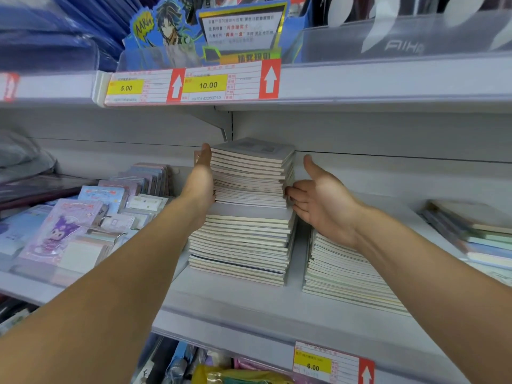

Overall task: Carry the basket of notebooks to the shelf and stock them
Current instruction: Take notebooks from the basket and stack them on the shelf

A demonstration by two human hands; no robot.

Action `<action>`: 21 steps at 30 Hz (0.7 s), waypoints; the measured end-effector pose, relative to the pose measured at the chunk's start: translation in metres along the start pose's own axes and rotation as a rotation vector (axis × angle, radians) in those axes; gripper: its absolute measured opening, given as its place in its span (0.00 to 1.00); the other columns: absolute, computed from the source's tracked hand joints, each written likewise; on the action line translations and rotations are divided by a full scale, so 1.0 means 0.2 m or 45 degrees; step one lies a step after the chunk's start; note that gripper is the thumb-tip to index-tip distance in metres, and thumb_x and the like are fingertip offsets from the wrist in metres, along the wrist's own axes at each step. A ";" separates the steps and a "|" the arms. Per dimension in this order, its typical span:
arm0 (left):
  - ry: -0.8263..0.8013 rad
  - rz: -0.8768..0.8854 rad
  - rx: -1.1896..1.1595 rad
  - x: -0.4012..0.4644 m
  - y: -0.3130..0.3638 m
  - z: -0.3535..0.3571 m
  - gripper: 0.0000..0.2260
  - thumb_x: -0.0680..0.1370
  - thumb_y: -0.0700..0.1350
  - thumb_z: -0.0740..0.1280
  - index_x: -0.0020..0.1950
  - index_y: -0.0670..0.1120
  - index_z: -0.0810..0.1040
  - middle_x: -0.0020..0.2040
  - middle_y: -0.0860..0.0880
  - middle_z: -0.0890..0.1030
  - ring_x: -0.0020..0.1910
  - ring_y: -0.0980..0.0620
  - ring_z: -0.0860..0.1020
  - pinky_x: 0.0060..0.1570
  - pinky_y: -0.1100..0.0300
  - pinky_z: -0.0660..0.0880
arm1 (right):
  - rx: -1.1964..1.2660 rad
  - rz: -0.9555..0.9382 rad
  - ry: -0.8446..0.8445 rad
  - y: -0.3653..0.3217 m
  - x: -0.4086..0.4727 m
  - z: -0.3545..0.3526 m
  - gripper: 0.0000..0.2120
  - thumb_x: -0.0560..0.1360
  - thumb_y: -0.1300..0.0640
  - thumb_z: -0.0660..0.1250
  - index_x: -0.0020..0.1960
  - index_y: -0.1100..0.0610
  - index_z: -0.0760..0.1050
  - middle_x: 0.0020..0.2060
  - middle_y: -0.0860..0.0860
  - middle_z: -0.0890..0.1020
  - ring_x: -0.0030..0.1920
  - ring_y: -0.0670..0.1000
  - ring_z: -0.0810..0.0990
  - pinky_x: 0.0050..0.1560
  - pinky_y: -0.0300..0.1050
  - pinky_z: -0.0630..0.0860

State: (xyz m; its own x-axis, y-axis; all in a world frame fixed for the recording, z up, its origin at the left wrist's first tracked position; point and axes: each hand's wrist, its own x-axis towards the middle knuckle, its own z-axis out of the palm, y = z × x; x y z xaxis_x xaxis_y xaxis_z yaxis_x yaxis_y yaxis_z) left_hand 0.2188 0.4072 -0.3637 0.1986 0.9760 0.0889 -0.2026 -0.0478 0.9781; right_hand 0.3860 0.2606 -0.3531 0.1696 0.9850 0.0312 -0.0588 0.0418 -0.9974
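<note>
— While the left hand (201, 184) presses flat and the right hand (318, 198) touches, both grips released, where's the notebook stack (249, 176)?
— Between them, on the shelf (249, 309); squaring it seems next.

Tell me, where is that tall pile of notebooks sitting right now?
In the head view, the tall notebook stack stands mid-shelf between the left hand and right hand, with a lower notebook pile to its right.
</note>
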 end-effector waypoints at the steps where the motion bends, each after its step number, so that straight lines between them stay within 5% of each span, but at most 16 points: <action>1: 0.003 -0.005 0.012 0.00 0.00 0.00 0.40 0.73 0.73 0.55 0.78 0.50 0.59 0.77 0.46 0.64 0.73 0.44 0.66 0.74 0.47 0.61 | 0.042 -0.010 0.021 0.00 -0.01 0.00 0.36 0.82 0.36 0.47 0.79 0.61 0.56 0.77 0.56 0.63 0.76 0.52 0.64 0.73 0.42 0.60; 5: 0.014 -0.046 0.088 0.00 0.00 0.01 0.47 0.67 0.76 0.56 0.78 0.48 0.60 0.75 0.45 0.67 0.72 0.43 0.67 0.74 0.46 0.60 | 0.107 -0.025 0.022 0.02 0.01 0.02 0.36 0.81 0.35 0.47 0.80 0.59 0.53 0.77 0.55 0.63 0.76 0.52 0.64 0.78 0.46 0.56; 10: 0.071 -0.008 0.269 0.04 -0.03 0.04 0.51 0.69 0.77 0.52 0.76 0.40 0.53 0.75 0.34 0.55 0.73 0.30 0.55 0.71 0.35 0.50 | -0.171 -0.001 -0.021 0.05 0.06 0.01 0.34 0.80 0.32 0.48 0.78 0.51 0.62 0.75 0.48 0.68 0.75 0.50 0.66 0.79 0.49 0.52; 16: 0.089 -0.072 0.216 0.04 -0.02 0.01 0.68 0.41 0.86 0.55 0.76 0.54 0.64 0.74 0.49 0.69 0.71 0.44 0.68 0.73 0.45 0.60 | -0.524 0.107 -0.030 0.03 0.12 0.05 0.60 0.51 0.14 0.50 0.79 0.39 0.52 0.80 0.43 0.54 0.79 0.48 0.53 0.78 0.56 0.48; 18: 0.104 -0.075 0.214 0.02 -0.02 0.02 0.68 0.41 0.86 0.54 0.77 0.53 0.64 0.75 0.45 0.67 0.72 0.40 0.67 0.73 0.42 0.59 | -0.511 0.109 -0.022 0.03 0.12 0.04 0.59 0.53 0.14 0.49 0.79 0.39 0.53 0.80 0.44 0.55 0.79 0.48 0.53 0.78 0.56 0.48; 21: 0.098 -0.033 0.142 -0.04 0.00 0.05 0.60 0.56 0.84 0.47 0.79 0.48 0.57 0.76 0.38 0.51 0.75 0.33 0.52 0.74 0.38 0.47 | -0.208 0.027 0.057 0.03 0.09 0.04 0.45 0.70 0.21 0.46 0.80 0.46 0.57 0.78 0.46 0.62 0.77 0.48 0.61 0.78 0.49 0.51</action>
State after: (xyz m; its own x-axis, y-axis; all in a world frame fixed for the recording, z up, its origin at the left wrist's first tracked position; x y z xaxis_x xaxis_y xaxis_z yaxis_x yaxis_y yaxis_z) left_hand 0.2265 0.3981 -0.3634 0.1275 0.9904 0.0525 -0.0897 -0.0412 0.9951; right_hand 0.3810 0.2809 -0.3586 0.2141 0.9768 0.0109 0.0972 -0.0102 -0.9952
